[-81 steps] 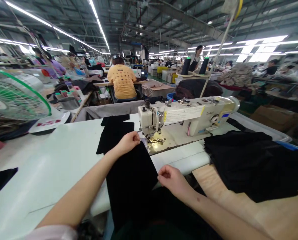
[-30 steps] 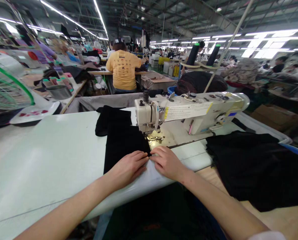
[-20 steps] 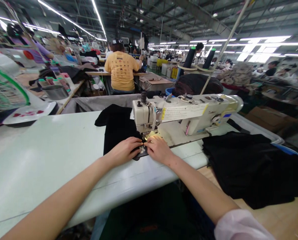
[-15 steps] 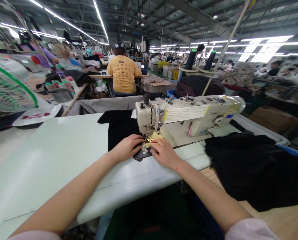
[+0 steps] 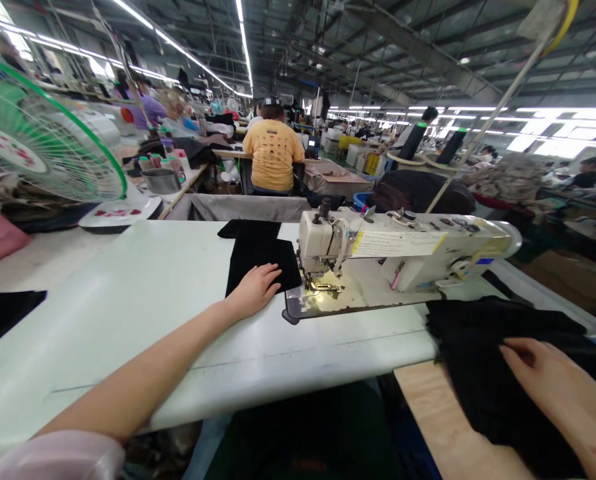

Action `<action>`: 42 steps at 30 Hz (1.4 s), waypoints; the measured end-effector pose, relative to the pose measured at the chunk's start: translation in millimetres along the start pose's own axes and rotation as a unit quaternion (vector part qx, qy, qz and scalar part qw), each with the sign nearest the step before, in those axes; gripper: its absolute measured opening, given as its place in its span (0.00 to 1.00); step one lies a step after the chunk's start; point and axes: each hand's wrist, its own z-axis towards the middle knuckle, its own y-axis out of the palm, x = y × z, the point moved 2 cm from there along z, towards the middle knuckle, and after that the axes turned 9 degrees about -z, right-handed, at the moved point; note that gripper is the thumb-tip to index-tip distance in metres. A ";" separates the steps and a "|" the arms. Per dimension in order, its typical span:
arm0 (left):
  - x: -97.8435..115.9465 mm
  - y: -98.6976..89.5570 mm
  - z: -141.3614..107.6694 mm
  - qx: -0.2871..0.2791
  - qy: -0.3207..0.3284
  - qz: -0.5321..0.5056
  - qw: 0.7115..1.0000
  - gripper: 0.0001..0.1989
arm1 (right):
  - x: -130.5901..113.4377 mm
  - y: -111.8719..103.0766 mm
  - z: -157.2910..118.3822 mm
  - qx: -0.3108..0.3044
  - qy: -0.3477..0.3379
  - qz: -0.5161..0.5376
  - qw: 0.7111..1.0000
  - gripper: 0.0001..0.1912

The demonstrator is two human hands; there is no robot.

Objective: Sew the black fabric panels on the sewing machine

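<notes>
My left hand (image 5: 254, 291) lies flat with fingers spread on a black cloth piece (image 5: 258, 250), just left of the sewing machine (image 5: 378, 250). The lit needle plate (image 5: 323, 288) is bare beneath the machine's head. At the right, my right hand (image 5: 553, 373) is over a pile of black cloth (image 5: 483, 373). Its thumb and fingers are curled towards each other at the cloth's surface; whether they pinch a layer is too unclear to tell.
A green-rimmed fan (image 5: 43, 143) stands at the left, near a metal bowl (image 5: 162, 180). A person in a yellow shirt (image 5: 273, 155) sits ahead with their back turned. Thread cones (image 5: 411, 143) rise behind the machine. Another black cloth (image 5: 8, 317) lies at the left edge.
My right hand has left the needle area for the black pile at the right. My left hand and the cloth have moved left, away from the needle. The view has shifted left.
</notes>
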 end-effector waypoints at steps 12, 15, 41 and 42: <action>17.8 -9.1 45.5 0.047 0.004 0.031 0.998 0.17 | 7.4 57.6 -6.8 -0.076 -0.016 0.023 0.997 0.09; 5.9 -5.9 73.4 0.061 -0.038 0.044 0.996 0.16 | 8.4 56.4 -6.6 -0.073 -0.025 0.032 0.997 0.09; 30.6 -31.2 -15.1 0.100 0.115 0.008 0.988 0.32 | -49.2 -31.2 -13.8 -0.079 -0.010 0.063 0.995 0.08; 32.5 -30.2 -25.2 0.087 0.119 -0.019 0.989 0.32 | -42.1 -39.2 -9.8 -0.077 -0.008 0.082 0.994 0.07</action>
